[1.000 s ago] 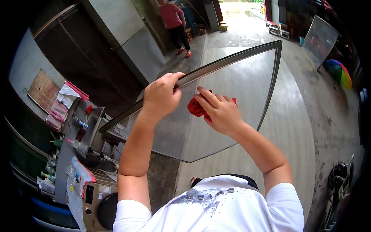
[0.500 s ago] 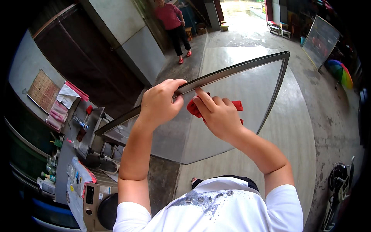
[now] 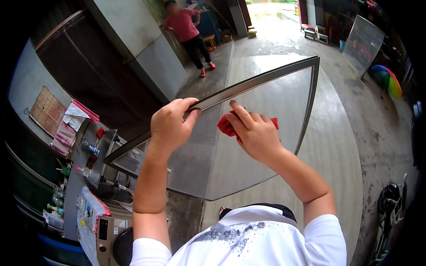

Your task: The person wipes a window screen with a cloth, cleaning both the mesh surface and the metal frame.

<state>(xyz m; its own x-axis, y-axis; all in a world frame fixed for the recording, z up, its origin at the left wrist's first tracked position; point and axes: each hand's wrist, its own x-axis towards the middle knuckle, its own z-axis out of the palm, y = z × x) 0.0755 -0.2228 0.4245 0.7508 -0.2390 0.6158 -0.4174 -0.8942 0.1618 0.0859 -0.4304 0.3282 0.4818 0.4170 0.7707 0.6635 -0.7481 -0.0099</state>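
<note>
1. Left hand (image 3: 171, 126) is partly closed: on my feed its fingers hook over the upper frame bar, the thumb bearing on the near face.
2. Right hand (image 3: 259, 137) is half curled over a bunched red cloth (image 3: 225, 125), index finger reaching out toward the bar. I cannot tell how firmly the cloth meets the mesh.
3. I see the grey-framed mesh screen (image 3: 208, 150) tilted before the wearer's torso, well above the pale floor (image 3: 328, 177).
4. For writing, I check the white shirt (image 3: 266, 248): its chest carries a grey splatter print with small block-like marks, whose shapes I cannot make out.
5. At lower left, a tan appliance (image 3: 104, 250) has a dark control panel and a pale sticker (image 3: 120, 221), its print too small for me to read.
6. Bottles and a white box (image 3: 53, 220) sit at the edge of the grey tabletop (image 3: 70, 217).
7. Farther off, I see a person in a pink top (image 3: 183, 27) standing by the wall.
</note>
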